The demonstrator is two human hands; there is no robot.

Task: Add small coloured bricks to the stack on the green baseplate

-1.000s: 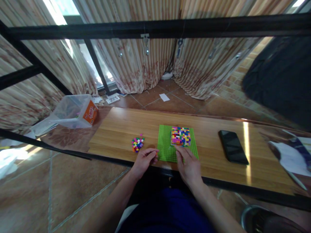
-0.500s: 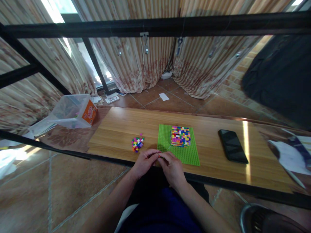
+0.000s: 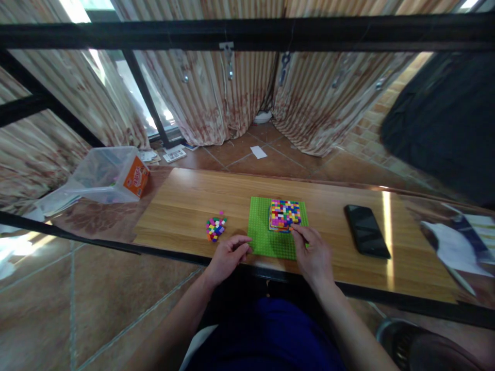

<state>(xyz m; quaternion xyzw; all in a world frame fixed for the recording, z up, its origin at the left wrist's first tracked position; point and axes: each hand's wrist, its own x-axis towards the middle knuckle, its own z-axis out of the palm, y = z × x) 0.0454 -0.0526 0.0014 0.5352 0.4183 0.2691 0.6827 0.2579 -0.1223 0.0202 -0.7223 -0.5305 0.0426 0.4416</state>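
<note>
Many-coloured small toy bricks form a layered block (image 3: 284,214) on a green baseplate (image 3: 258,226). At the block's front right corner, my right hand (image 3: 314,255) is closed in a pinch on a small orange brick (image 3: 293,226), mostly covered by the fingertips. Just off the baseplate's left front edge, my left hand (image 3: 231,256) rests with curled fingers, thumb and forefinger slightly apart and nothing visible between them. Farther left, a pile of loose bricks (image 3: 215,228) lies on the wooden table (image 3: 185,206), with one pink brick (image 3: 221,212) behind it.
A black phone (image 3: 366,232) lies on the table to the right. Beyond the table's left end stands a clear plastic box (image 3: 104,175) with an orange label. A black metal bar (image 3: 247,33) crosses in front of the curtains. A dark round object (image 3: 410,340) is at the lower right.
My hands, together in front of the baseplate before, are now apart. The right hand has moved right and forward to the block with the small brick; the left stays near its place.
</note>
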